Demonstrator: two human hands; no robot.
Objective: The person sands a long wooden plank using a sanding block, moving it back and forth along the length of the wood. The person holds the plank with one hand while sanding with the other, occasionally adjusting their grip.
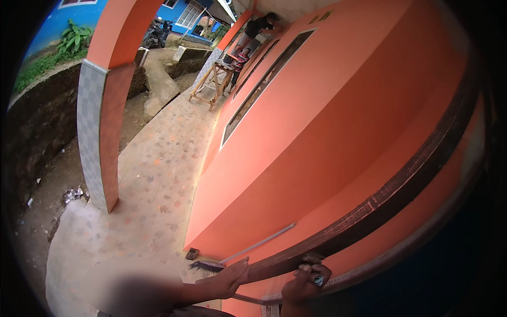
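Observation:
My left hand (236, 274) lies flat at the lower end of a dark brown wooden frame (380, 200), fingers extended and nothing seen in its grasp. A short way to the right, my right hand (303, 282) curls around a small tool (313, 258). Its brownish end meets the frame's dark face, while the fingers hide most of the rest; I cannot tell exactly what tool it is. Pinkish scuffs mark the frame's edge, which runs up along the orange wall (301, 158).
A broom (207, 266) leans on the wall beside a small dark block (192, 253). A tiled pillar (93, 130) stands left on the patterned porch floor (158, 190). Farther along are a wooden trestle (214, 85), a person on a raised spot (255, 27) and another person (241, 61).

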